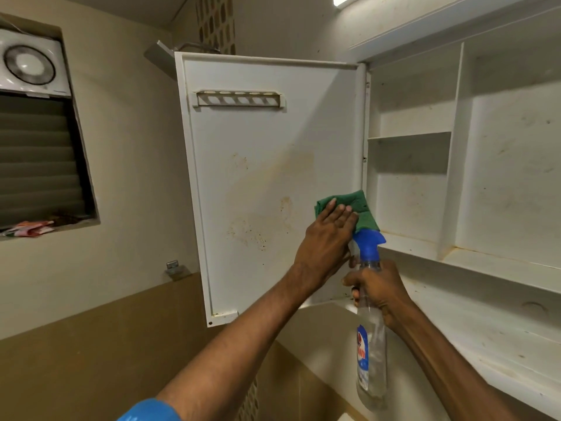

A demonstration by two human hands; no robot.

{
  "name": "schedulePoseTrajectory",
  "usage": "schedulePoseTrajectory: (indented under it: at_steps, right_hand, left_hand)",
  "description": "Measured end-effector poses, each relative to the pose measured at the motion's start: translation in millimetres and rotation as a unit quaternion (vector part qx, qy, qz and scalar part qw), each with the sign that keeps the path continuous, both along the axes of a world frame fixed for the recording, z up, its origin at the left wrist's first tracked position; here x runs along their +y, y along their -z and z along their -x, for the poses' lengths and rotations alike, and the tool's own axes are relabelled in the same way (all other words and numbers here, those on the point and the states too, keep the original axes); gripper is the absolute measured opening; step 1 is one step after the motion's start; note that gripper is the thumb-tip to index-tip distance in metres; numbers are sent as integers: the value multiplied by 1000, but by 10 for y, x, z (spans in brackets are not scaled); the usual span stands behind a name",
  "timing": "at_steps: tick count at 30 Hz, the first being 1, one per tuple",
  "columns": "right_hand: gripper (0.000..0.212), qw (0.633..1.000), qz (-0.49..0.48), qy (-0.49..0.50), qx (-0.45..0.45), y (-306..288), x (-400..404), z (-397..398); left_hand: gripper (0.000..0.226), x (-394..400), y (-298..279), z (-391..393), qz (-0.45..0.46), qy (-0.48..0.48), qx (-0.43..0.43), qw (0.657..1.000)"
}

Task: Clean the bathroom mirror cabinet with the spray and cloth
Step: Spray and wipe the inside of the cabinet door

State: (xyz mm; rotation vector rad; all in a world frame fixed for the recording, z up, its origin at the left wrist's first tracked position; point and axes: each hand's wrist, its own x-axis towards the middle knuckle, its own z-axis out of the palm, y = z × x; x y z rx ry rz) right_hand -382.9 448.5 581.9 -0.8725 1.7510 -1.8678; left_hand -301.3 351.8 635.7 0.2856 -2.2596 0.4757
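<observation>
Exhaust fan (28, 65): white, round grille, set in the wall recess at far left, above the window.
Louvred window (39, 156): dark slats, below the fan; crumpled red and white packets (25, 228) lie on its sill.
Wall bracket (173, 268): small metal piece on the wall, just beside the door's lower left corner.
Cabinet door (258, 165): white, swung open to the left, inner face showing; brownish stains and specks across its middle and lower part.
Slotted holder (239, 98): white rack fixed near the door's top edge.
Left hand (329, 235): flat, fingers together and stretched out, pressing the cloth against the door near its hinge edge.
Cloth (346, 205): green, bunched under the left fingertips, on the door's lower right part, touching the hinge edge.
Spray bottle (371, 335): clear, blue and red label, blue trigger head (368, 243) level with the cabinet's bottom shelf edge; held upright just right of the left wrist.
Right hand (378, 288): fingers wrapped tight round the bottle's neck below the trigger head.
Mirror cabinet (513, 165): white, open, compartments and shelves marked with scuffs and grime; one short shelf (408, 138) sits in the left compartment.
</observation>
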Motion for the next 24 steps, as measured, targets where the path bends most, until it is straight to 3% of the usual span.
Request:
schedulePoseTrajectory:
  at_steps: [8, 15, 24]
  right_hand:
    - [27, 999, -41, 11, 11, 376, 7, 16]
    - [27, 996, -81, 13, 19, 670, 58, 26]
    - [29, 991, -134, 2, -19, 929, 123, -23]
  left_hand:
    - [73, 15, 364, -18, -8, -7, -29, 1000]
    - [56, 80, 675, -72, -10, -19, -39, 999]
    - [73, 72, 1006, -87, -29, -30, -81, 996]
